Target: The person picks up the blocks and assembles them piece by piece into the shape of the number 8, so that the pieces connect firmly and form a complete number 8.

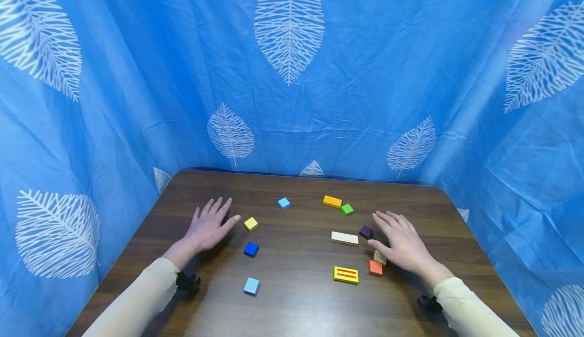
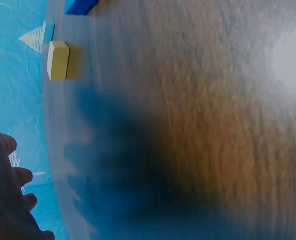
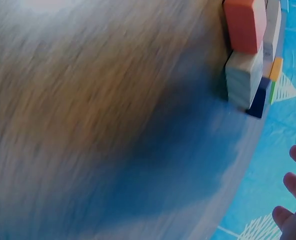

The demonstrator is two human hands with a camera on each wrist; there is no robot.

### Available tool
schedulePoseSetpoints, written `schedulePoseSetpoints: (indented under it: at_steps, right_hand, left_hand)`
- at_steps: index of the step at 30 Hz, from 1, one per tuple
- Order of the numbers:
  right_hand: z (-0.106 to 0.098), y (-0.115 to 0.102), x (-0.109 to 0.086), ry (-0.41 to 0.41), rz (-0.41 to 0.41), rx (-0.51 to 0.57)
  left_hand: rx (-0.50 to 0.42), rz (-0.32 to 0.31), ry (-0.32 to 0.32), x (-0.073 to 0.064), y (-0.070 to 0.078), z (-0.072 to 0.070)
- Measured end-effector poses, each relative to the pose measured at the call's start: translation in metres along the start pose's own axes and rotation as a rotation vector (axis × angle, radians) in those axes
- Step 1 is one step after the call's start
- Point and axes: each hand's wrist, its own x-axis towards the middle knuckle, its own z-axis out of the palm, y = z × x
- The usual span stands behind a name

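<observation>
My left hand [image 1: 207, 230] hovers over the table's left side, palm down with fingers spread, holding nothing. Just right of its thumb lies a small yellow block [image 1: 251, 224], with a dark blue block [image 1: 251, 249] nearer to me. On the right side my right hand [image 1: 401, 243] is also spread and holds nothing. It partly hides a natural wood block [image 1: 379, 258] in the head view. Beside that lie a red-orange block [image 1: 375, 268] and a dark purple block [image 1: 366, 231]. In the right wrist view the wood block [image 3: 244, 80] stands right by the red one [image 3: 245, 25].
Left of centre are two light blue blocks, one far [image 1: 284, 203] and one near [image 1: 251, 286]. Right of centre lie an orange block [image 1: 332, 201], a green block [image 1: 347, 210], a white bar [image 1: 344, 238] and a yellow block with red stripes [image 1: 345, 275]. A blue curtain [image 1: 347, 99] surrounds the table [image 1: 292, 311].
</observation>
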Motion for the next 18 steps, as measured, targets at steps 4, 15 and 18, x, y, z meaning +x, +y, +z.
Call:
schedulePoseSetpoints:
  at_steps: [4, 15, 18]
  right_hand:
    - [0.003, -0.007, 0.004, -0.013, -0.016, 0.003]
    - [0.007, -0.022, 0.015, -0.037, -0.052, -0.021]
    - [0.009, -0.024, 0.016, -0.035, -0.072, -0.035]
  left_hand:
    - [-0.001, 0.03, 0.01, 0.002, 0.004, 0.005]
    - [0.004, 0.053, 0.037, -0.001, 0.016, 0.008]
    - [0.001, 0.04, 0.038, -0.001, 0.02, 0.008]
